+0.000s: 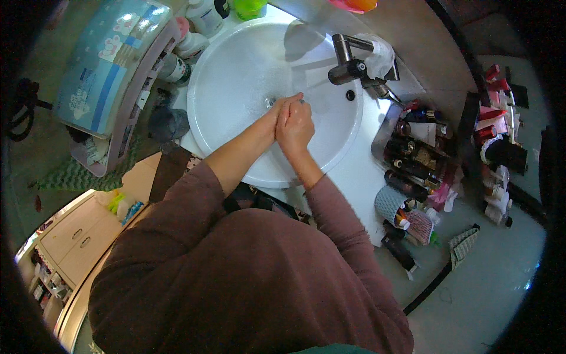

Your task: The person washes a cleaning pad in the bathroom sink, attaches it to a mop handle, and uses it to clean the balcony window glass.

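Both of my hands are clasped together over a round white washbasin (230, 57), near its drain (269, 102). My right hand (295, 124) lies on top, its fingers curled over my left hand (283, 107), which it partly covers. The skin looks wet and shiny, and a ring shows on one finger. No object shows between the palms, though their inner sides are hidden. Up and to the right of the hands, a dark metal faucet (347, 71) reaches over the basin's rim, with white material wrapped about its rear part. Whether water runs from it I cannot tell.
Right of the basin, a clear tray (381, 139) holds cosmetic bottles, with a light blue woven cup (389, 205) below it. A blue plastic storage box (95, 66), white bottles (205, 17) and a dark cup (170, 124) stand on the left. A green container (250, 9) is behind.
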Tool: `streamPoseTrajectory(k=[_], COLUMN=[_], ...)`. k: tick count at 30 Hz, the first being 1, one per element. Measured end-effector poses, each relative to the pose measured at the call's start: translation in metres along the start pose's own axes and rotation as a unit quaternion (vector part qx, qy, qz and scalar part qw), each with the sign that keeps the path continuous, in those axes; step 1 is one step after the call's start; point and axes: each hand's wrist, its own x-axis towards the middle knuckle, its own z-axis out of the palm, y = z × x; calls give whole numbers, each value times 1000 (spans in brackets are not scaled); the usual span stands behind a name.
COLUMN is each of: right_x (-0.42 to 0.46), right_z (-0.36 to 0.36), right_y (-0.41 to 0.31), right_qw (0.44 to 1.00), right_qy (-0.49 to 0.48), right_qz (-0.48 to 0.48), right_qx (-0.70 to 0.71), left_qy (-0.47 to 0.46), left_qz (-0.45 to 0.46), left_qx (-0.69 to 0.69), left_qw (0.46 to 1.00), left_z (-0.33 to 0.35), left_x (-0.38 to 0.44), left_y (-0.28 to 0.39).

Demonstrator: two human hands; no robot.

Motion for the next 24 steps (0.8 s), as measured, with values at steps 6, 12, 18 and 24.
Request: streamPoseTrajectory(k=[6,12,18,24], right_x=[56,79,70,12], right_z=[38,-1,8,10], right_y=[103,106,92,53], right_qw=[982,741,785,992], right_qy=[-101,-108,-80,36], right_qz=[121,450,375,-93], right_qx=[101,487,486,78], left_qy=[-45,-16,43,-3], left_qz=[36,-26,-42,3], left_qx=[-40,-9,9,-15], left_qw=[998,1000,998,1000], left_z=[17,18,15,-12], left_x=[4,7,45,31], left_y=[5,34,37,13])
